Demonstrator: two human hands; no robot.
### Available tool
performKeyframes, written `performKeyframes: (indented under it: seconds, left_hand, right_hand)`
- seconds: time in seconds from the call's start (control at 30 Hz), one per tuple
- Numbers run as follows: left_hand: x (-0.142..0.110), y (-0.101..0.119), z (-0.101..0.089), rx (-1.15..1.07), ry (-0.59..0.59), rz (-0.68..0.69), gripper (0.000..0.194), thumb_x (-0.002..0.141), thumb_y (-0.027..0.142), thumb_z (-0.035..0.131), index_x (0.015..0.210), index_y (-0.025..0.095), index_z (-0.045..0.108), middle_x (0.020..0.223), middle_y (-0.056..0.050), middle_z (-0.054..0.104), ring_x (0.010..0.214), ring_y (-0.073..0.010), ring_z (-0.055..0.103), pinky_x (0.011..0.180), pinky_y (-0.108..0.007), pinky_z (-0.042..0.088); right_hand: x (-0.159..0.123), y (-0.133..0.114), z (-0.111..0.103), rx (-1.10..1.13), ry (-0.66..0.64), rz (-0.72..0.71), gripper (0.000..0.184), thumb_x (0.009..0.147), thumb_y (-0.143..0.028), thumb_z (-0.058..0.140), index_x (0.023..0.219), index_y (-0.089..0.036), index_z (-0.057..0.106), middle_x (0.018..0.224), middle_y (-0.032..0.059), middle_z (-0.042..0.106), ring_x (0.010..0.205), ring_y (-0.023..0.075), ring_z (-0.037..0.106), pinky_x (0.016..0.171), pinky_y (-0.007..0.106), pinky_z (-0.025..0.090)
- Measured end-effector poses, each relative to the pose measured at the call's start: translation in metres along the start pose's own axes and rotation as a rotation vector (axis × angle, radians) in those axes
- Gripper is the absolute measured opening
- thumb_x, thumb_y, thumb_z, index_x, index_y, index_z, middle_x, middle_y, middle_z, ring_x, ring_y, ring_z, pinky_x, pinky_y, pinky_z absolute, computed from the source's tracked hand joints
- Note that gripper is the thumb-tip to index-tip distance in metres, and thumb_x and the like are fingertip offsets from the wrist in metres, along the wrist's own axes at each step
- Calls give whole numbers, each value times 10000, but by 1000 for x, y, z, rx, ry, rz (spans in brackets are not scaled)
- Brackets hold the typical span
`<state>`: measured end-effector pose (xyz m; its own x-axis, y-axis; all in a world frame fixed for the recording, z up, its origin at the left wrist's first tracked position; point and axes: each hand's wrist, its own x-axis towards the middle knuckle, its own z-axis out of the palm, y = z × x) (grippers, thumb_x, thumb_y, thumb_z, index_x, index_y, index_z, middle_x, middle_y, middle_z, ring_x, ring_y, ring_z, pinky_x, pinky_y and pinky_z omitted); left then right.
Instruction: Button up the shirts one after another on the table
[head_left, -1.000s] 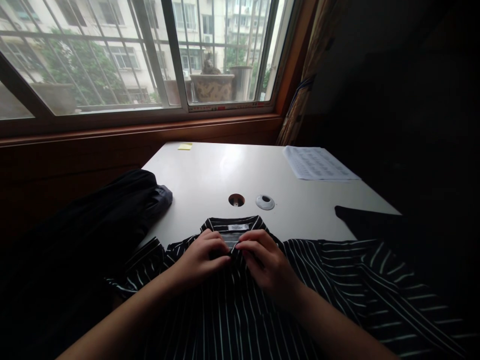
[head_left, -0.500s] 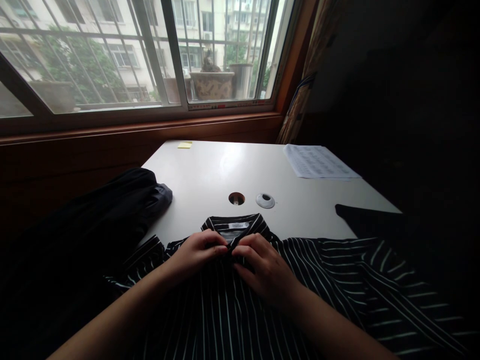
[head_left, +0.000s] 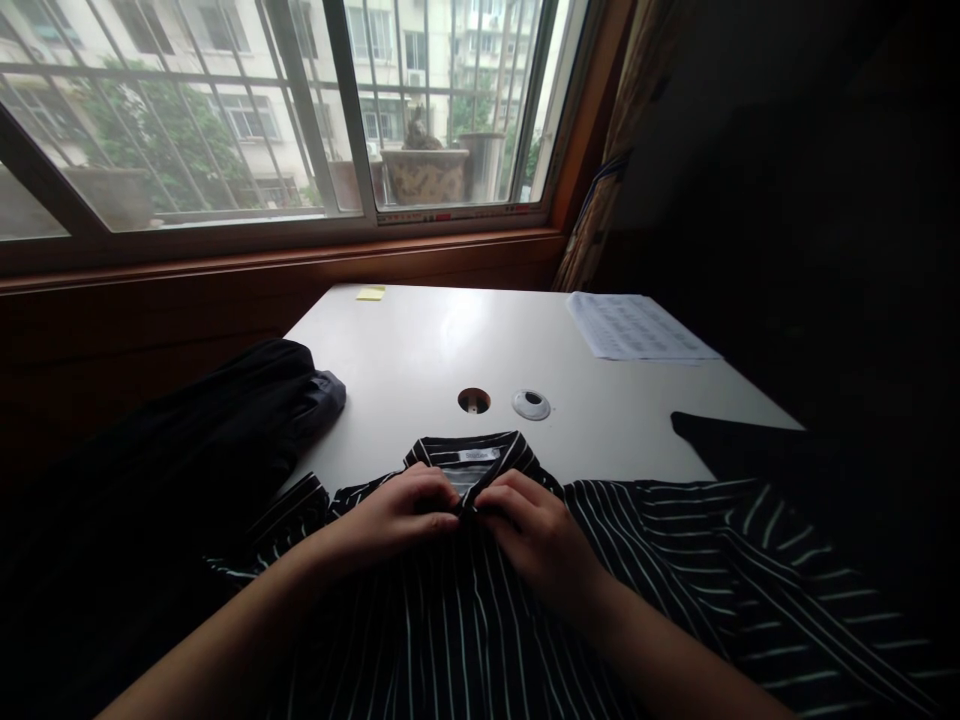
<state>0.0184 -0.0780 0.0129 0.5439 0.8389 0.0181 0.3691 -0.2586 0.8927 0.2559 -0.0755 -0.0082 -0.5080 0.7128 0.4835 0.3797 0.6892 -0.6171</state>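
Note:
A black shirt with white stripes point(head_left: 457, 620) lies spread over the near part of the white table, its collar point(head_left: 517, 452) pointing away from me and a pale label point(head_left: 478, 455) showing inside the neck. At the front of the neck opening, my left hand point(head_left: 416, 505) pinches the shirt's edge between thumb and fingers. Just to its right, my right hand point(head_left: 529, 520) pinches the cloth too, the fingertips of both hands nearly meeting below the collar. Any button between them is hidden. Sleeves stretch out to both sides.
Dark clothing point(head_left: 247, 420) is heaped at the left edge of the white table point(head_left: 420, 350). Behind the shirt are a round cable hole point(head_left: 474, 401) and its loose cover point(head_left: 531, 404). Printed sheets point(head_left: 637, 325), a yellow sticky note point(head_left: 370, 293) and dark fabric point(head_left: 735, 440) lie farther out.
My right hand has shifted slightly right and down, with its fingers drawn closer together. My left fingertips have moved a little lower and to the right at the neck opening.

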Motion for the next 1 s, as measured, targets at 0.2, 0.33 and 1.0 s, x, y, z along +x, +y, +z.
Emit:
performKeyframes:
  seconds: [0.2, 0.33, 1.0]
  left_hand:
    - [3, -1, 3, 24, 24, 6, 158, 844, 319, 731, 911, 185, 680, 964, -39, 630, 986, -216, 566, 893, -336, 461]
    - [3, -4, 3, 7, 32, 8, 160, 842, 317, 735, 880, 176, 670, 942, -33, 624, 955, -202, 570, 860, -315, 456]
    - [3, -9, 9, -152, 135, -88, 204, 837, 337, 687, 929, 160, 643, 904, -48, 645, 870, -204, 581, 774, -300, 459]
  right_hand:
    - [-1, -1, -2, 45, -6, 25, 207, 902, -67, 562, 998, -227, 652, 920, 33, 618, 856, 183, 620, 762, 321, 531]
    - [0, -2, -3, 61, -2, 28, 209, 883, -58, 582, 986, -225, 655, 912, 28, 620, 847, 178, 624, 754, 312, 524]
    - [-1, -1, -1, 81, 15, 63, 229, 895, -88, 591, 1072, -233, 599, 920, 21, 615, 802, 167, 613, 705, 299, 526]
